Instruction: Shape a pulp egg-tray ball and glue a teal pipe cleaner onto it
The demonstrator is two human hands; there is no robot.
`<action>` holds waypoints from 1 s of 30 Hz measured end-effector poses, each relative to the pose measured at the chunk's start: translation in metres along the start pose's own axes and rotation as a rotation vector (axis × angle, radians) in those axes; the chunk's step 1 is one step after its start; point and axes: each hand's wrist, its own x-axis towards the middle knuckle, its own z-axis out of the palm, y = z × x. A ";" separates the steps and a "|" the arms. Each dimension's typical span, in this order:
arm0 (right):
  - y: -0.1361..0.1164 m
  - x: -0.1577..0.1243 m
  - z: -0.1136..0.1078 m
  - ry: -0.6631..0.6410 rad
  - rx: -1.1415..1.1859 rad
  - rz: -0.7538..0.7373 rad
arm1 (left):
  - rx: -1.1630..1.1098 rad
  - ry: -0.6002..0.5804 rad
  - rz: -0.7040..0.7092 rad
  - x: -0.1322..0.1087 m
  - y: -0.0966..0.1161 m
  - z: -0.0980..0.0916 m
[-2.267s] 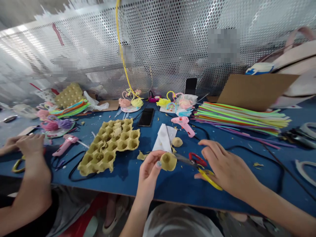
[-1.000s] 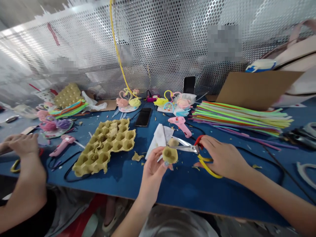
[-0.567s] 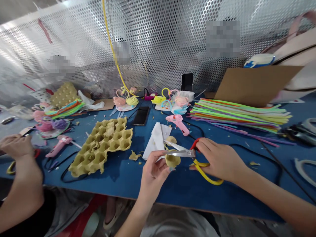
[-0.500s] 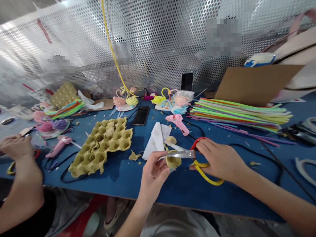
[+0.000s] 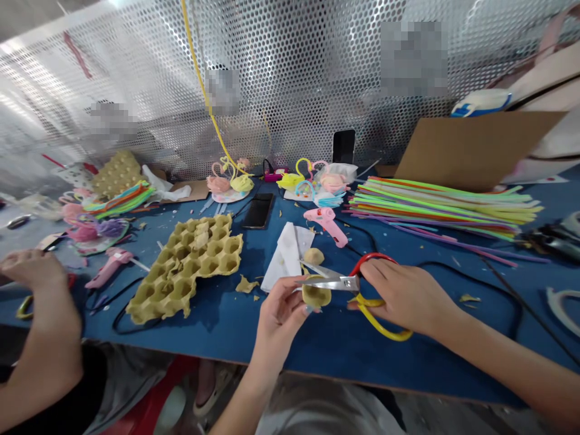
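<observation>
My left hand [image 5: 280, 314] pinches a small yellow egg-carton cup [image 5: 316, 296] just above the blue table [image 5: 235, 326]. My right hand [image 5: 408, 296] grips red-and-yellow scissors [image 5: 357, 284]; their silver blades are slightly apart at the cup's upper rim. A second cut cup [image 5: 313, 255] lies on the table just behind, beside a folded white paper [image 5: 286, 257]. The large yellow egg carton [image 5: 190, 266] lies to the left.
A pink glue gun [image 5: 327, 225] and a black phone [image 5: 258, 210] lie behind the paper. Coloured pipe cleaners [image 5: 444, 208] are stacked at the right before a cardboard sheet [image 5: 471, 148]. Another person's arm [image 5: 40, 314] rests at the left, near a second pink glue gun [image 5: 111, 266].
My right hand picked the scissors up off the table and brought the blades to the cup in my left hand. The blades have worked along its rim.
</observation>
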 end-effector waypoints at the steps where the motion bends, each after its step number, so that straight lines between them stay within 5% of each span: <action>1: 0.000 -0.001 0.001 0.001 -0.001 -0.001 | 0.001 0.005 -0.002 0.000 0.000 0.000; 20: 0.001 0.000 0.002 0.028 -0.069 -0.032 | -0.040 0.092 -0.036 -0.003 -0.002 0.000; 30: 0.000 -0.001 0.002 0.043 -0.031 -0.029 | -0.059 0.042 -0.055 -0.002 0.003 0.000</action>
